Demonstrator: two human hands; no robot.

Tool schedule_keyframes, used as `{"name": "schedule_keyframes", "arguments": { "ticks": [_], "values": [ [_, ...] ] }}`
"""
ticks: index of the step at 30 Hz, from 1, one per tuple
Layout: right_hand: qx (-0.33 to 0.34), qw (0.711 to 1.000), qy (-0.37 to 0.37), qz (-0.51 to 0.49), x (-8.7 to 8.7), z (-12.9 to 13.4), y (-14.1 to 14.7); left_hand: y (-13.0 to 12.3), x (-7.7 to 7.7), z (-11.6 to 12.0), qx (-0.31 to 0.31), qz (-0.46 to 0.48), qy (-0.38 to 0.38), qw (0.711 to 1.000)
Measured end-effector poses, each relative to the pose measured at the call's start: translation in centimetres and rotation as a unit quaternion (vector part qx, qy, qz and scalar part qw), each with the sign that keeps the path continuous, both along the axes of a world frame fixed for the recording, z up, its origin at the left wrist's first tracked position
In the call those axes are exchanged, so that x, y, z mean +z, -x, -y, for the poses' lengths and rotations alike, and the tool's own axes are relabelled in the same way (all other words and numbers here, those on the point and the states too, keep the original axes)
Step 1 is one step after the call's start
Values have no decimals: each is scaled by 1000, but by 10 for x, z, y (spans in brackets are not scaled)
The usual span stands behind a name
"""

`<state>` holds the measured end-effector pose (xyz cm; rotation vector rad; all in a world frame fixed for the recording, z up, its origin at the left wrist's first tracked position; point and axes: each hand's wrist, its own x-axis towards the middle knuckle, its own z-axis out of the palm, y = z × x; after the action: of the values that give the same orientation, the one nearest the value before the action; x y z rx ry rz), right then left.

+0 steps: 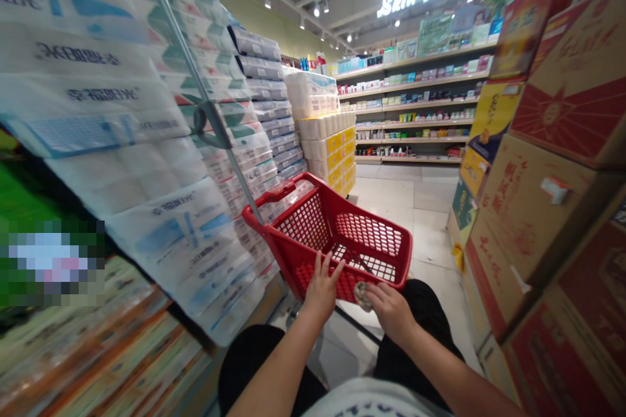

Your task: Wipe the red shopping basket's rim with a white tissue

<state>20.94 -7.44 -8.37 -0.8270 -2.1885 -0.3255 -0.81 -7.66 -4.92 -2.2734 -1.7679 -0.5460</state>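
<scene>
Right in front of my knees stands a red plastic shopping basket cart (376, 226) with perforated sides and a grey metal pole handle (190, 64) rising to the upper left. My left hand (323, 290) rests against the cart's near side, fingers spread over the rim. In my right hand (390, 309) is a crumpled, greyish-beige cloth (362, 296), pinched by the fingers and held at the outside of the near wall. No goods show inside the basket, and its floor grid is visible.
Wrapped toilet paper packs (156, 123) are stacked high on the left, with more packs (325, 136) behind the cart. Cardboard cartons (533, 208) tower on the right. A tiled aisle (415, 208) leads to shelves (415, 100) of small boxed goods at the back.
</scene>
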Motion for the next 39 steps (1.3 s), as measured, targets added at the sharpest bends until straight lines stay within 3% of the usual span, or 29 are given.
{"name": "schedule_keyframes", "arguments": {
  "ticks": [5, 11, 19, 39],
  "values": [
    [-18, 1000, 17, 3, -4, 1, -2, -2, 2, 4, -9, -2, -8, 1000],
    [12, 1000, -8, -9, -6, -1, -7, -2, 1, 1, -4, 3, 10, 1000],
    [-21, 999, 25, -1, -13, -2, -6, -2, 3, 2, -4, -8, 24, 1000],
    [22, 997, -73, -21, 6, -1, -13, -14, 3, 3, -21, -29, 40, 999]
  ]
}}
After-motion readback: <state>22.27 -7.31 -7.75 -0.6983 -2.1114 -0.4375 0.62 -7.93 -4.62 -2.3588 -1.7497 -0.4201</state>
